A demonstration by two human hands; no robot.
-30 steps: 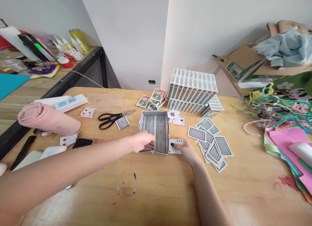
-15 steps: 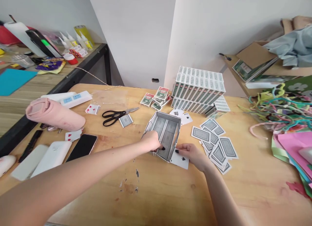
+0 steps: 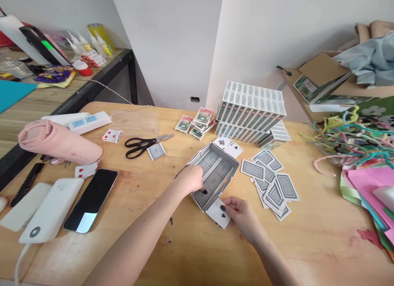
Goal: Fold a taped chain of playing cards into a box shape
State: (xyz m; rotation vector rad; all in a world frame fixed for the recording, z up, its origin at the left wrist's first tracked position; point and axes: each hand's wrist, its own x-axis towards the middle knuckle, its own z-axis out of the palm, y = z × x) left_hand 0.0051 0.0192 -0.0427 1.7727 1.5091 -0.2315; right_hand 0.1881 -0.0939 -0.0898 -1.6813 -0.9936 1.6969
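A shallow open box made of playing cards [image 3: 217,166] sits tilted on the table, its inside lined with grey patterned card backs. My left hand [image 3: 193,180] reaches over its left wall, closed on the box, with one dark-nailed finger pressing on the floor inside; the other fingers are partly hidden. My right hand [image 3: 240,214] pinches a spade playing card [image 3: 219,214] between thumb and fingers, at the box's near right end. Two face-up spade cards [image 3: 232,148] lie just behind the box. To the right lies a loose pile of face-down cards [image 3: 273,189].
Stacked card packs [image 3: 250,111] stand at the back, with several loose packs [image 3: 201,117] beside them. Black scissors [image 3: 140,146] lie on the left near a phone [image 3: 92,199], a white power bank [image 3: 51,210] and a pink roll [image 3: 61,142]. Pipe cleaners [image 3: 353,138] crowd the right.
The box has turned, its near end swinging left towards me. My right hand and the card have moved left and nearer. The view has shifted slightly.
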